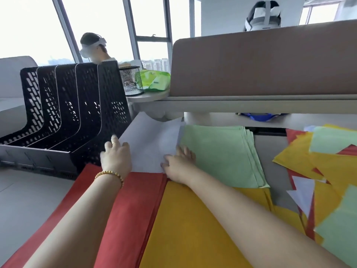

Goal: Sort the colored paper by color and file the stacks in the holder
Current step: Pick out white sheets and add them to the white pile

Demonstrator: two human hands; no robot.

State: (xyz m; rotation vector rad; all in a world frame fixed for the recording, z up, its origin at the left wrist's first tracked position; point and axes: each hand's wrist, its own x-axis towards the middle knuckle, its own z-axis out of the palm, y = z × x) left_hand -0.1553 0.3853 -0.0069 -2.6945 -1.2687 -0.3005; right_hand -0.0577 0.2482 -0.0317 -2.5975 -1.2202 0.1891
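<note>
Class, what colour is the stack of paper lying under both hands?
White, perhaps faintly lavender: the paper stack beneath the left hand and right hand, head view.

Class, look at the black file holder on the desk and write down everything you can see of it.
The file holder is black perforated plastic on a grey base, with upright dividers forming four slots, all showing no paper. It stands at the left of the desk, open ends toward the camera. The white paper stack lies beside its right wall, and the red stack reaches its front corner. The left hand rests on the white stack right beside it; whether it touches the holder is unclear.
</note>
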